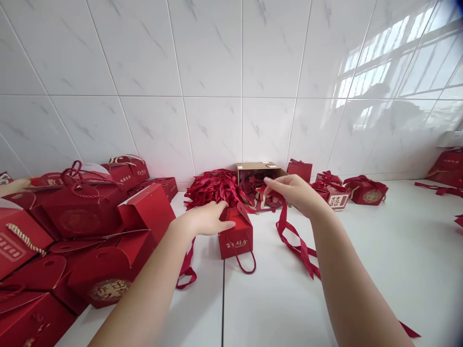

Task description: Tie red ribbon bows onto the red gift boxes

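Observation:
A small red gift box (235, 241) with gold characters stands on the white table in front of me, its cord handle hanging down the front. My left hand (206, 219) grips the box by its upper left side, thumb over the top. To the right of the box and above the table, my right hand (291, 190) pinches a dark red ribbon (287, 231). The ribbon's length trails down onto the table. Another piece of red ribbon (187, 272) lies to the left of the box, partly behind my left forearm.
Many red boxes (87, 212) are piled at the left, where another person's hand (16, 186) reaches in. Behind my box lie a heap of ribbons (217, 185) and a cardboard carton (258, 166). Several ribbon-tied boxes (365, 190) stand at the right by the tiled wall (213, 130).

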Available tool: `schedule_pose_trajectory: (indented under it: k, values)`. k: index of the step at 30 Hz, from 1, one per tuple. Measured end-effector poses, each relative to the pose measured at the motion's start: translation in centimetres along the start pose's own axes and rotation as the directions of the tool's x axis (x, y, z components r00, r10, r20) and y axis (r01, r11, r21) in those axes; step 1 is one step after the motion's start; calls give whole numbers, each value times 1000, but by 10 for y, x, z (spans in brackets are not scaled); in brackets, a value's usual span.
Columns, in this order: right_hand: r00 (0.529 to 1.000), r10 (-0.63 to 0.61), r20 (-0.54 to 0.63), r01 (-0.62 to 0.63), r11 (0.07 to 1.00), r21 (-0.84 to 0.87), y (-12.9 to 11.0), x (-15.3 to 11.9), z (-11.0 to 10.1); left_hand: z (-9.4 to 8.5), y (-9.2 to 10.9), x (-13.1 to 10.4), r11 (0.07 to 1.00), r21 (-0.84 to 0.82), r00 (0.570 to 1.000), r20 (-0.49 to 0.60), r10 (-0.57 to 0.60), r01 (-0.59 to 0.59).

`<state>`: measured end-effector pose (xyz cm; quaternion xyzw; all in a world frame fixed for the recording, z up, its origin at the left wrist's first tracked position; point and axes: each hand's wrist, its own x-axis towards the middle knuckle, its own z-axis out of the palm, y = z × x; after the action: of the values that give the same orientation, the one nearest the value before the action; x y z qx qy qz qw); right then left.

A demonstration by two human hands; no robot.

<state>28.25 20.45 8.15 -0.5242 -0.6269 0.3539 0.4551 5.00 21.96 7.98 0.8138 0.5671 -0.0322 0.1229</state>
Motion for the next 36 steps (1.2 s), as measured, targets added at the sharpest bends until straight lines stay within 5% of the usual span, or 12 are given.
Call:
schedule_pose_trajectory:
  k: [4,13,21,26,32,36]
  values:
    - [982,90,165,-53,975,-215,-1,-2,6,7,3,7,998,-5,995,77,56,-56]
    - [936,158,315,-43,938,-344,1,2,13,8,7,4,974,-78,970,98,222,-215]
    - [929,158,336,-27,930,-366,-2,0,16,14,13,15,924,-237,953,-124,277,-299]
    - [910,153,385,-13,940,-342,3,2,17,19,21,20,858,-467,977,-115,178,-212]
    - [933,162,320,-38,932,-360,2,2,17,19,21,19,835,-490,966,-181,184,-251]
    - [944,52,326,62,943,-328,3,3,19,14,19,14,817,-478,939,-272,210,-321]
